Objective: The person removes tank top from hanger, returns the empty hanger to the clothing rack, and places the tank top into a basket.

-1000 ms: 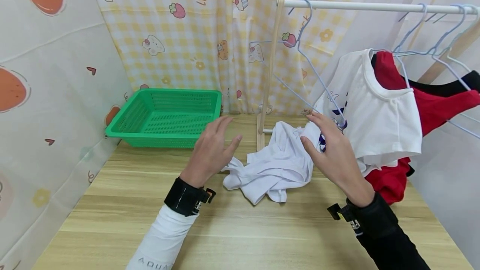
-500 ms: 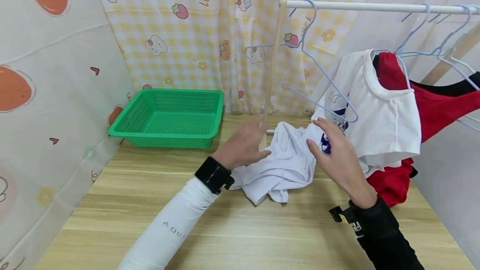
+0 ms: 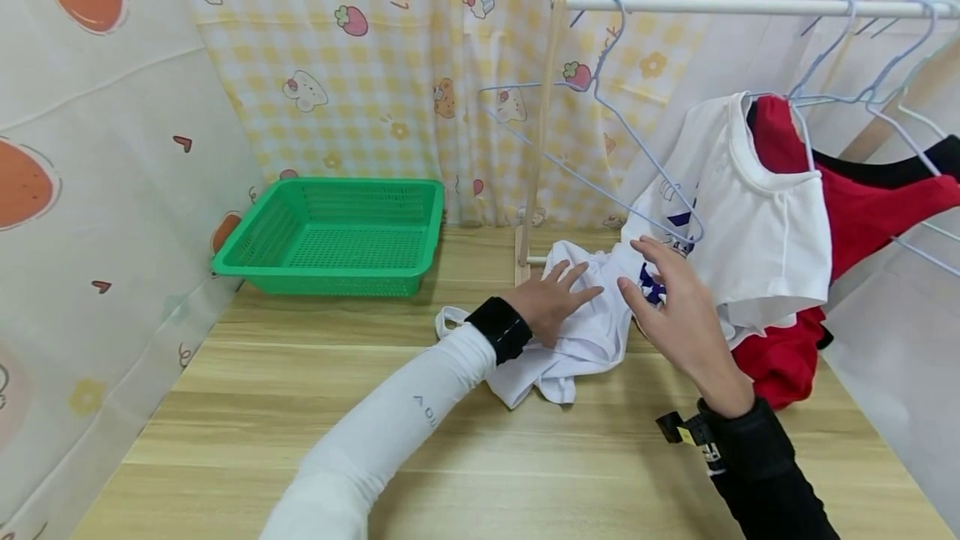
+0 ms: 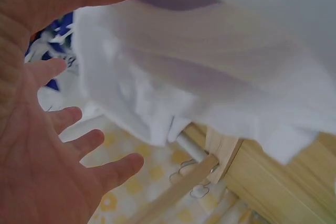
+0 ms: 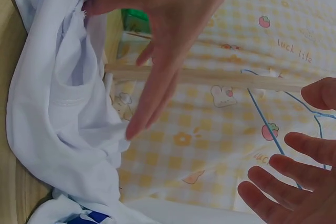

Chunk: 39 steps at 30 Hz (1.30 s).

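A crumpled white garment lies on the table by the foot of the clothes rack, a narrow strap-like loop sticking out at its left. Over it my left hand spreads its fingers; in the left wrist view the thumb is close to the cloth and the other fingers are apart from it. Whether the hand touches the cloth is hard to tell. My right hand hovers right of the garment, its fingers loosely extended, holding nothing. A bare blue hanger hangs from the rail above.
The rack's white rail runs to the right from a wooden post. A white top and red and black clothes hang there on hangers. A green basket stands at the back left, before a checked curtain.
My left hand has moved right, from beside the basket to over the white garment. The right hand has stayed nearly still. The bare hanger has swung slightly.
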Each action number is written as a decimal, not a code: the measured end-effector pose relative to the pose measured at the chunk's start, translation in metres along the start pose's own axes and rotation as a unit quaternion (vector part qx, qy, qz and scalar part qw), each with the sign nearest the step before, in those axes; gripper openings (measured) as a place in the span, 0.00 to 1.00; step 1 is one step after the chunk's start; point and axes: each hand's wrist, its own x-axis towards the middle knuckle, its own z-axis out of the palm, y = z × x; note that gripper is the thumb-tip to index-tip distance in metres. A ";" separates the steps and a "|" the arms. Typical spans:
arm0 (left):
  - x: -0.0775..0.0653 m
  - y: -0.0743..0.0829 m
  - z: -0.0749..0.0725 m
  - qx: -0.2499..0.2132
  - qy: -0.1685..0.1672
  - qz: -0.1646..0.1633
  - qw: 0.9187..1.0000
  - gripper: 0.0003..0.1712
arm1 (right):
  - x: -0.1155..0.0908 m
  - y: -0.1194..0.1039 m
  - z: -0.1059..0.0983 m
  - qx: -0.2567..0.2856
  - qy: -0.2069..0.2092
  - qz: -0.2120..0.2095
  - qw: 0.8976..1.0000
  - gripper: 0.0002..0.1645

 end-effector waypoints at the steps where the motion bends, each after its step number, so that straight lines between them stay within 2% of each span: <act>1: 0.004 0.002 0.002 0.009 -0.005 -0.004 1.000 0.64 | 0.000 0.000 0.000 0.000 -0.001 0.002 1.000 0.33; 6: 0.016 0.014 0.007 0.034 -0.039 -0.020 0.998 0.57 | 0.000 0.001 0.002 0.009 -0.009 0.004 1.000 0.33; 10: 0.017 0.021 0.004 0.041 -0.035 -0.018 0.998 0.49 | 0.001 0.001 0.004 0.009 -0.012 0.003 1.000 0.33; 15: 0.015 0.021 0.003 0.019 -0.017 0.002 1.000 0.40 | 0.002 0.002 0.005 0.009 -0.016 0.007 1.000 0.33; 23: 0.016 0.019 0.008 0.024 -0.033 0.037 0.998 0.34 | 0.004 -0.001 0.004 0.018 -0.020 0.009 1.000 0.33; 30: 0.017 0.020 0.015 0.000 -0.041 0.065 0.997 0.29 | 0.004 -0.001 0.005 0.020 -0.018 0.000 1.000 0.32; 39: 0.012 0.017 0.022 0.002 -0.018 0.092 0.996 0.26 | 0.002 0.000 0.005 0.021 -0.027 0.000 0.999 0.32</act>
